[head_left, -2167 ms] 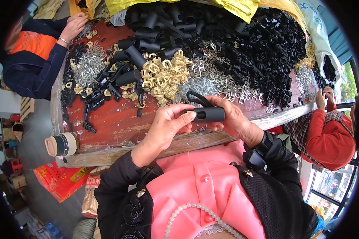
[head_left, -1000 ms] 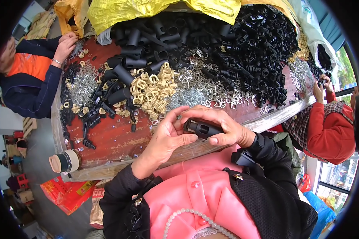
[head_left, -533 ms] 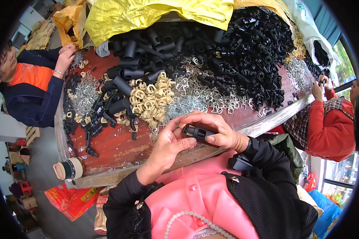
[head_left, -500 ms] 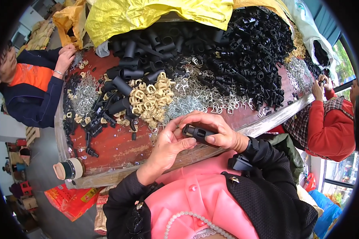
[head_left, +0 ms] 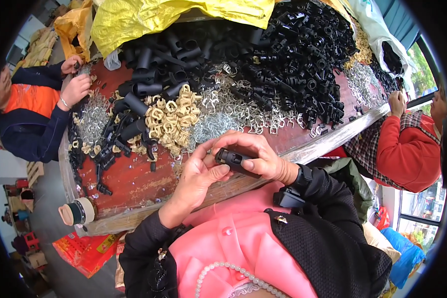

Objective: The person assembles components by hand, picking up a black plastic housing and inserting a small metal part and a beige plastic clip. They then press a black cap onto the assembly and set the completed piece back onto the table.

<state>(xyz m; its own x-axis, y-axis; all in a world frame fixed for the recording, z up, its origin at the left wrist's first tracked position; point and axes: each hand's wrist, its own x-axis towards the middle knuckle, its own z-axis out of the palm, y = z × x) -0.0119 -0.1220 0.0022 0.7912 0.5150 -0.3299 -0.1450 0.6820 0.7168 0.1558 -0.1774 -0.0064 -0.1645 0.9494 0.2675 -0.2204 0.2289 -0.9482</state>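
A black plastic tube-shaped part (head_left: 236, 161) with a slot in its side lies between my two hands, over the table's near edge. My right hand (head_left: 268, 161) is wrapped round it, thumb on its side. My left hand (head_left: 199, 171) is closed at the part's left end, thumb and fingers touching it. Just beyond my hands lie a heap of beige plastic clips (head_left: 171, 121), a pile of small silvery springs (head_left: 213, 128) and scattered bent metal clips (head_left: 263, 119). Whatever sits inside the tube is hidden.
Black tubes (head_left: 144, 89) and a big heap of small black parts (head_left: 303, 69) fill the far side, under a yellow sack (head_left: 184, 20). A lidded cup (head_left: 79, 211) stands at the left corner. Co-workers sit left (head_left: 35, 109) and right (head_left: 407, 149). The wooden table edge (head_left: 333, 131) is raised.
The whole view has shifted slightly, so the scene sits further left. Both hands still hold the black part, now turned a little. The left co-worker's hands have moved apart.
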